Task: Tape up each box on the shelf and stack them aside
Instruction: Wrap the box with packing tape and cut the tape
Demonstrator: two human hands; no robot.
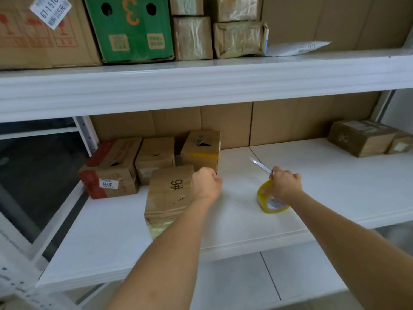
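A tall brown box marked "9#" stands near the front of the white lower shelf, with tape over its near end. My left hand is curled at the box's upper right edge and grips it there. To the right, my right hand holds a yellow tape roll resting on the shelf. The same hand also holds a silver utility knife, whose blade points up and to the left.
Behind the marked box stand a red-striped box, a small box and a box with yellow tape. Two brown boxes sit at the far right. The upper shelf carries a green box and wrapped parcels.
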